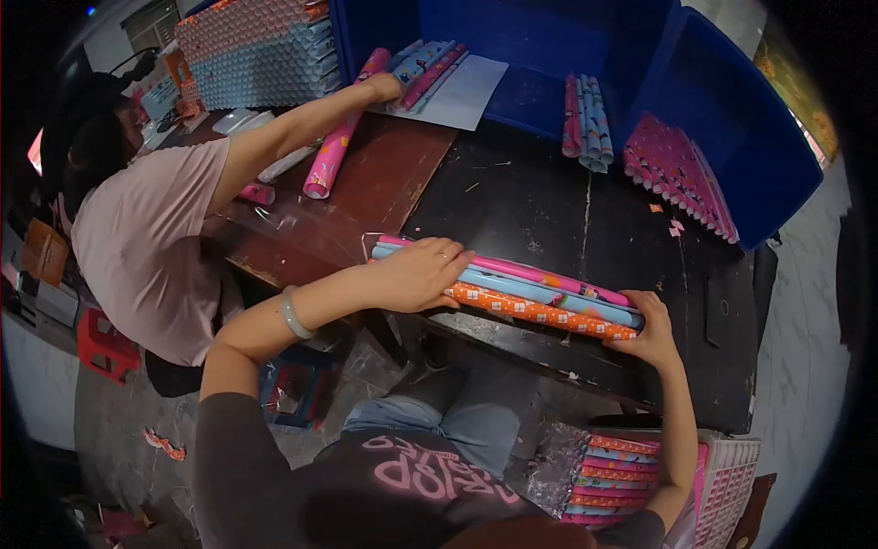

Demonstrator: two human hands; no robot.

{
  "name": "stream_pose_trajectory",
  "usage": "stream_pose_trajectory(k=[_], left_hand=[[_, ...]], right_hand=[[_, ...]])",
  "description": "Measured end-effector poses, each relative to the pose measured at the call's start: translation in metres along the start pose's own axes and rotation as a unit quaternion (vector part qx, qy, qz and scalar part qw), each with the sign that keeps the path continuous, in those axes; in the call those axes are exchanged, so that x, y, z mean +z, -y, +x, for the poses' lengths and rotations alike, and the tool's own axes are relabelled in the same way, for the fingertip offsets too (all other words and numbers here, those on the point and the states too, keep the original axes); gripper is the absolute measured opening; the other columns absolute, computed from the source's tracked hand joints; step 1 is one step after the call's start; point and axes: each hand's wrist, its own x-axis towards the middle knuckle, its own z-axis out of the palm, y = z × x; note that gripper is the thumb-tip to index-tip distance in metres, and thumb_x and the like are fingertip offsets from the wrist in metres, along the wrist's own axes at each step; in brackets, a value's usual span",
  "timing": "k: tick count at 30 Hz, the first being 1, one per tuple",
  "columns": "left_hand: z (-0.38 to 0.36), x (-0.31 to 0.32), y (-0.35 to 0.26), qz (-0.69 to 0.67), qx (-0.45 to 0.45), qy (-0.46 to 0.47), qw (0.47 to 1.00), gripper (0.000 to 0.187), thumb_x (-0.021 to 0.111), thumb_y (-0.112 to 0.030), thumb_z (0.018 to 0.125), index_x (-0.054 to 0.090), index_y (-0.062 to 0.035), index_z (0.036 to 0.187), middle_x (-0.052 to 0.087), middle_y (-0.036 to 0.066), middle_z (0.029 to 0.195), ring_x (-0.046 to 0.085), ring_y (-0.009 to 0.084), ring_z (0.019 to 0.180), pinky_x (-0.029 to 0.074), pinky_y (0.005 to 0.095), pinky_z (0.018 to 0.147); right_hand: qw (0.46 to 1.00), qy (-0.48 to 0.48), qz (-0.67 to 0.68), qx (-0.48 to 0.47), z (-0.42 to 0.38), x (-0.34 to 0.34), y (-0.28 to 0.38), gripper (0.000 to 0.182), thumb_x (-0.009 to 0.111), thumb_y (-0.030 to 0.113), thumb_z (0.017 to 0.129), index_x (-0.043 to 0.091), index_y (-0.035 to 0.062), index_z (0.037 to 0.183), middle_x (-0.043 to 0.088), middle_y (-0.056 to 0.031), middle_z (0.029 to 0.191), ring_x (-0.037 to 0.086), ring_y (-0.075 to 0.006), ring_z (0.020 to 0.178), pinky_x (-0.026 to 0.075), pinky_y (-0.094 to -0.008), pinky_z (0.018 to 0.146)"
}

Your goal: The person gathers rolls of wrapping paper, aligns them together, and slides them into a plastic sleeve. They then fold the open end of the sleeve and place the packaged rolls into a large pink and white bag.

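Observation:
A bundle of wrapping paper rolls (pixel 540 297), pink, light blue and orange with white patterns, lies lengthwise along the front edge of the dark table. My left hand (pixel 423 274) is closed over the bundle near its left end, fingers pressed on top. Gripping the right end is my right hand (pixel 654 331), thumb below and fingers behind. A thin bent wire (pixel 369 245) stands by the bundle's left end.
At left, a co-worker's hand (pixel 386 88) reaches to rolls on a white sheet (pixel 466 91). More rolls (pixel 587 119) and a pink stack (pixel 681 174) lie by the blue bins (pixel 549 41). A white basket (pixel 727 485) and packed rolls (pixel 611 480) sit low at right.

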Motion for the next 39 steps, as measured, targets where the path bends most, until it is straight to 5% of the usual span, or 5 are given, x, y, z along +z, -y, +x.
stream_pose_trajectory(k=[9, 12, 18, 33, 39], left_hand=[[0.007, -0.034, 0.015, -0.011, 0.016, 0.014, 1.0, 0.113, 0.079, -0.057, 0.061, 0.031, 0.0114, 0.137, 0.04, 0.032, 0.134, 0.042, 0.0457, 0.122, 0.03, 0.0476, 0.106], [-0.012, -0.041, 0.032, -0.115, -0.094, 0.166, 0.975, 0.085, 0.079, -0.041, 0.067, 0.042, 0.0085, 0.126, 0.055, 0.027, 0.111, 0.054, 0.0402, 0.106, 0.042, 0.0426, 0.094], [0.001, -0.011, 0.0, -0.08, -0.032, -0.003, 0.996, 0.06, 0.077, -0.033, 0.066, 0.052, 0.0071, 0.103, 0.059, 0.022, 0.095, 0.058, 0.0373, 0.094, 0.047, 0.0416, 0.084], [0.081, 0.019, -0.059, -0.024, 0.075, -0.154, 0.985, 0.091, 0.08, -0.05, 0.054, 0.05, 0.0101, 0.116, 0.054, 0.026, 0.114, 0.051, 0.0365, 0.112, 0.039, 0.0426, 0.096], [0.043, 0.023, -0.024, -0.026, -0.034, -0.035, 0.998, 0.069, 0.078, -0.043, 0.056, 0.056, 0.0065, 0.098, 0.06, 0.018, 0.095, 0.058, 0.0316, 0.091, 0.046, 0.0382, 0.081]], right_hand=[[0.999, -0.035, 0.001, 0.005, -0.01, 0.011, -0.005, 0.073, 0.087, 0.024, 0.046, 0.061, 0.0026, 0.112, 0.064, -0.011, 0.104, 0.059, -0.0292, 0.096, 0.046, -0.0401, 0.084], [0.998, -0.053, -0.01, -0.011, -0.012, 0.013, -0.004, 0.073, 0.087, 0.024, 0.046, 0.062, 0.002, 0.11, 0.065, -0.0122, 0.102, 0.06, -0.03, 0.095, 0.046, -0.0403, 0.084], [0.997, -0.027, 0.057, 0.034, -0.015, 0.013, 0.008, 0.072, 0.089, 0.025, 0.045, 0.063, 0.0016, 0.108, 0.065, -0.0134, 0.1, 0.06, -0.0302, 0.094, 0.048, -0.0396, 0.083], [0.998, -0.049, 0.023, 0.029, -0.042, 0.016, 0.014, 0.073, 0.088, 0.016, 0.045, 0.061, -0.0008, 0.11, 0.062, -0.0153, 0.1, 0.06, -0.0304, 0.093, 0.049, -0.0389, 0.082], [0.993, -0.035, 0.093, 0.069, -0.04, 0.005, 0.005, 0.073, 0.087, 0.015, 0.045, 0.061, -0.0016, 0.111, 0.061, -0.0151, 0.101, 0.059, -0.0304, 0.095, 0.049, -0.0391, 0.084]])
